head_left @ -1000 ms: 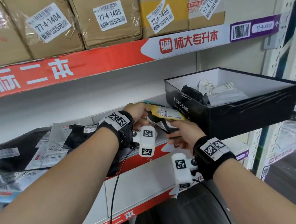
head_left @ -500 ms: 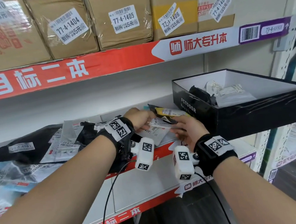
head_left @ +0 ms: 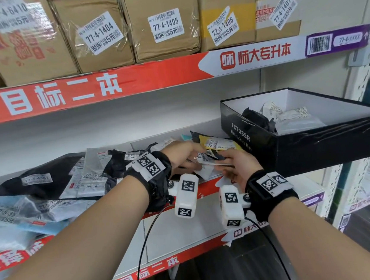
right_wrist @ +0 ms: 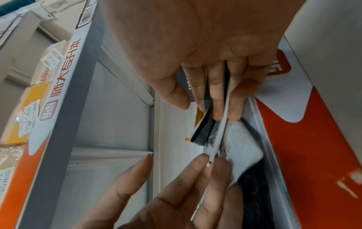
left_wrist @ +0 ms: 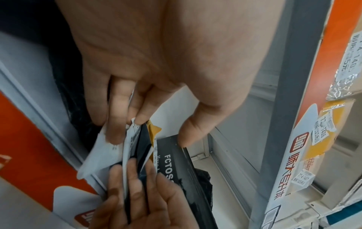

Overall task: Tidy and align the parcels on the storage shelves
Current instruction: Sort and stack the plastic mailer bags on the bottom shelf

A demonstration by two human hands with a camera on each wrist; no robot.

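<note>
A small stack of flat parcels (head_left: 217, 147), yellow, black and white, is held between both hands just above the middle shelf's front edge (head_left: 208, 183). My left hand (head_left: 188, 156) pinches its left end, with fingers slipped between the layers (left_wrist: 135, 144). From the right, my right hand (head_left: 229, 165) grips the other end, its fingers (right_wrist: 217, 96) also wedged between the parcels (right_wrist: 203, 131). A white parcel (right_wrist: 240, 139) lies lowest in the stack. An open black shoe box (head_left: 316, 147) holding small bagged parcels stands right beside the hands.
Labelled cardboard boxes (head_left: 164, 24) line the upper shelf. Black, grey and blue soft-bag parcels (head_left: 48, 182) lie jumbled on the left of the middle shelf. A lower shelf (head_left: 188, 229) juts out under the wrists. A steel upright (head_left: 364, 91) rises at right.
Both hands have come together on the small parcels and gathered them into one stack, slightly raised. The black box has not moved.
</note>
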